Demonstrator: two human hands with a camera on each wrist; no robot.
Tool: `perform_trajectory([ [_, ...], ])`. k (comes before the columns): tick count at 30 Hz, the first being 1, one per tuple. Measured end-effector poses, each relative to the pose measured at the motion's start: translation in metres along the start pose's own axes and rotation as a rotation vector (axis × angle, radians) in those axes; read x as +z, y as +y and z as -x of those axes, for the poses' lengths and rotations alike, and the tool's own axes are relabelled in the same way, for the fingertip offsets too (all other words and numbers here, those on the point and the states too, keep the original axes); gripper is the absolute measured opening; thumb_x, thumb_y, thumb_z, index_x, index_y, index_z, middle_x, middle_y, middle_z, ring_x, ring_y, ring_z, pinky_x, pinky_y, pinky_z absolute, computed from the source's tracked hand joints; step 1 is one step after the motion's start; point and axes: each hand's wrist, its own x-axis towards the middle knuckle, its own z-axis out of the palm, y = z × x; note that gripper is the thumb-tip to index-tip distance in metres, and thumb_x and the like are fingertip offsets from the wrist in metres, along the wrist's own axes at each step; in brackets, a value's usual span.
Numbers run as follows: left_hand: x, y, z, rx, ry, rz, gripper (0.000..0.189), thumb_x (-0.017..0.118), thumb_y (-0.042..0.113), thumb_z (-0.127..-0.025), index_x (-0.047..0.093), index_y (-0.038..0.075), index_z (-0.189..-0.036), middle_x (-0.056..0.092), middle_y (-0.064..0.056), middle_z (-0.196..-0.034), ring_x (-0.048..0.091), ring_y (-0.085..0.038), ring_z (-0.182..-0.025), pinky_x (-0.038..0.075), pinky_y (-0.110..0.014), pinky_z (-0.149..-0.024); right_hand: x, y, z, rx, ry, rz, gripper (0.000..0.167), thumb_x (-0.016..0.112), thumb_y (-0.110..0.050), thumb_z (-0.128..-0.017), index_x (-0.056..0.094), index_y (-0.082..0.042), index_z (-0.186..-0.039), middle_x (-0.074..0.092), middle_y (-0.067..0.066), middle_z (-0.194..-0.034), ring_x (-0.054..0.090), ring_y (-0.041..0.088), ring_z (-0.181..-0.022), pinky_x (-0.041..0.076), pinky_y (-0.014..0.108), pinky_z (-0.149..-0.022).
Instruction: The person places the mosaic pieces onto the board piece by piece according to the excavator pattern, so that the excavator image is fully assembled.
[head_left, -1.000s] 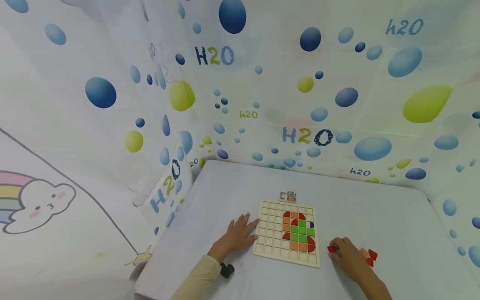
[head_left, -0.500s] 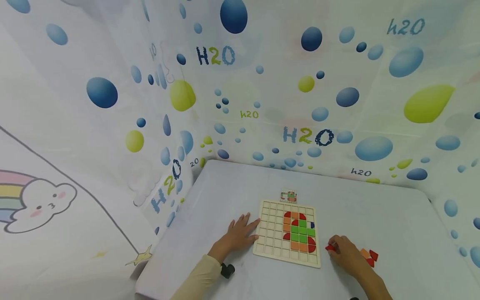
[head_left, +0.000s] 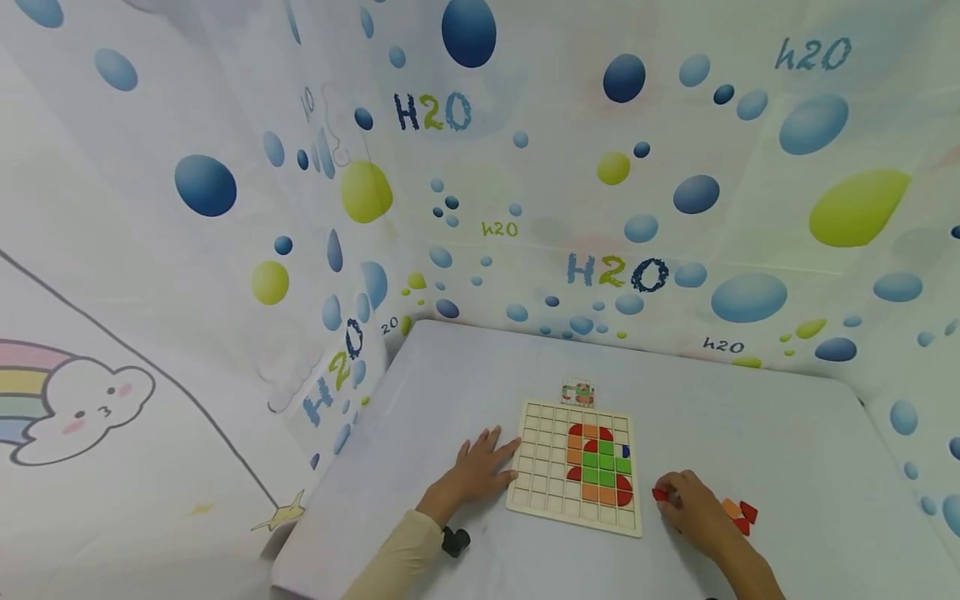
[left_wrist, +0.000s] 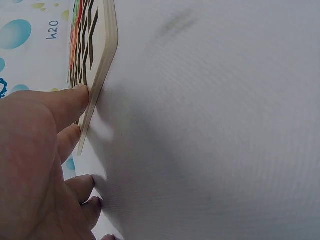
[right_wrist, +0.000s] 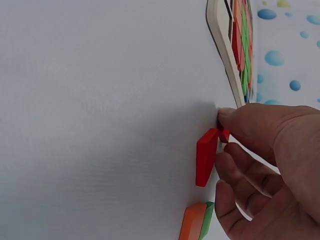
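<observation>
A pale wooden grid board [head_left: 540, 483] lies on the table, its right half bearing red, orange and green tiles [head_left: 597, 461]. My left hand [head_left: 480, 468] rests flat at the board's left side, fingers spread; in the left wrist view its thumb [left_wrist: 75, 102] touches the board's edge. To the right of the board, my right hand [head_left: 693, 510] pinches a small red tile [head_left: 660, 495] between thumb and fingers. The right wrist view shows this red piece [right_wrist: 224, 134] partly covered by the fingertips, with another red tile [right_wrist: 205, 157] close beside it.
Several loose red and orange tiles [head_left: 741, 518] lie right of my right hand. A small patterned card [head_left: 578, 392] sits behind the board. Near my left sleeve is a black object [head_left: 455, 542]. Printed sheets [head_left: 525, 183] hang around the white table [head_left: 450, 367].
My right hand has shifted slightly left, and the red tile has turned in its fingers. My left hand stays in place against the board.
</observation>
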Motion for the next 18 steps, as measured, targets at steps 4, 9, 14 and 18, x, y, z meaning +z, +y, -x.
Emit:
perform_trajectory([
  [4, 0.000, -0.001, 0.000, 0.000, -0.003, -0.003, 0.062, 0.057, 0.044, -0.108, 0.040, 0.026, -0.165, 0.022, -0.018, -0.175, 0.019, -0.040, -0.162, 0.015, -0.066, -0.127, 0.000, 0.000, 0.000, 0.009, 0.008, -0.005, 0.026, 0.078, -0.007, -0.093, 0.068, -0.002, -0.117, 0.058, 0.007, -0.102, 0.055, 0.018, -0.086, 0.057, 0.029, -0.076],
  [9, 0.001, -0.001, -0.001, -0.002, 0.000, -0.014, 0.062, 0.057, 0.044, -0.108, 0.039, 0.027, -0.165, 0.022, -0.017, -0.175, 0.019, -0.040, -0.162, 0.015, -0.066, -0.127, 0.001, 0.001, -0.004, 0.028, 0.068, 0.001, 0.029, 0.078, -0.008, -0.093, 0.066, 0.004, -0.117, 0.059, 0.013, -0.103, 0.055, 0.020, -0.084, 0.058, 0.031, -0.073],
  [14, 0.001, -0.001, 0.000, 0.004, 0.002, -0.011, 0.061, 0.057, 0.043, -0.108, 0.040, 0.025, -0.164, 0.023, -0.019, -0.174, 0.020, -0.041, -0.161, 0.016, -0.067, -0.127, 0.004, 0.001, -0.010, 0.038, 0.155, 0.031, 0.029, 0.076, -0.008, -0.095, 0.064, 0.008, -0.117, 0.060, 0.020, -0.105, 0.057, 0.025, -0.087, 0.060, 0.044, -0.083],
  [18, 0.000, 0.001, 0.001, 0.001, 0.002, -0.011, 0.061, 0.057, 0.043, -0.108, 0.040, 0.025, -0.164, 0.023, -0.019, -0.174, 0.020, -0.041, -0.161, 0.016, -0.067, -0.127, 0.005, -0.004, -0.014, 0.022, 0.191, 0.026, 0.029, 0.074, -0.008, -0.096, 0.063, 0.008, -0.119, 0.061, 0.023, -0.107, 0.058, 0.028, -0.089, 0.060, 0.051, -0.088],
])
